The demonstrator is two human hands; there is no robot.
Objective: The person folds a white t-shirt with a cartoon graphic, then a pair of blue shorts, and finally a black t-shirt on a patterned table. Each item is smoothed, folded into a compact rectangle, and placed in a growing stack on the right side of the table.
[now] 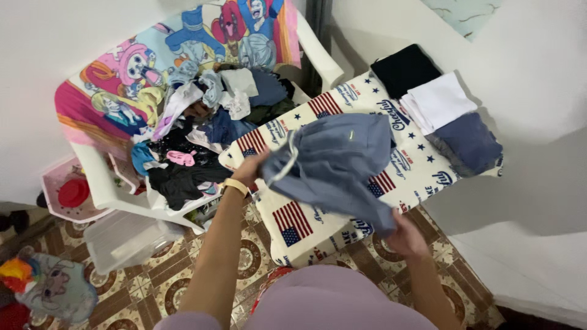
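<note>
Both hands pinch the blue-grey garment [333, 165] over the flag-print worktop [422, 177], left hand [252, 168] clamped at one edge, right hand [405, 235] closed on the opposite corner; best kept taut and level for laying flat.

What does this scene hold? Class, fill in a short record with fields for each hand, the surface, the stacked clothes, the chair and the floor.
left hand: grips one end of the blue garment
right hand: grips the garment's other end
board: padded, flag-and-star print cover, under the garment
stack: black, white and blue folded pieces at the board's far end
chair: white plastic, cartoon cloth over its back, heaped with loose clothes
floor: patterned tiles, clear tub beside the chair
</note>
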